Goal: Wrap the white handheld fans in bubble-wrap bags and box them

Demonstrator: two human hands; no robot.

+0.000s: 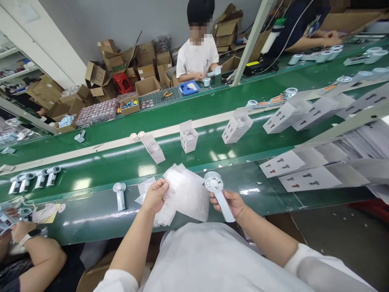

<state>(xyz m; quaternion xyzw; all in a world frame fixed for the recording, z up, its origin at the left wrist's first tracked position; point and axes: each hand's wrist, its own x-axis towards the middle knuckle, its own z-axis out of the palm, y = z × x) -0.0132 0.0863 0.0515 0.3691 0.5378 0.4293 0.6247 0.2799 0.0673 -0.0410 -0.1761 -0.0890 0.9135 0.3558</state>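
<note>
My right hand (228, 202) is closed around the handle of a light blue handheld fan (224, 206), its round head tilted up and to the left. Between finger and thumb, my left hand (155, 196) pinches the edge of a white bubble wrap bag (188, 192). More wrap bags (165, 214) lie beneath it on the green bench in front of me. Left of my left hand, a second handheld fan (120, 196) lies on the bench, apart from my fingers.
Across the belt (209, 152) stand open white boxes (189, 140) with wrapped contents. Flat boxes (282, 163) are stacked at the right. Several fans (41, 177) rest at the left, near a co-worker's hands (22, 231). Another person (197, 56) works across the line.
</note>
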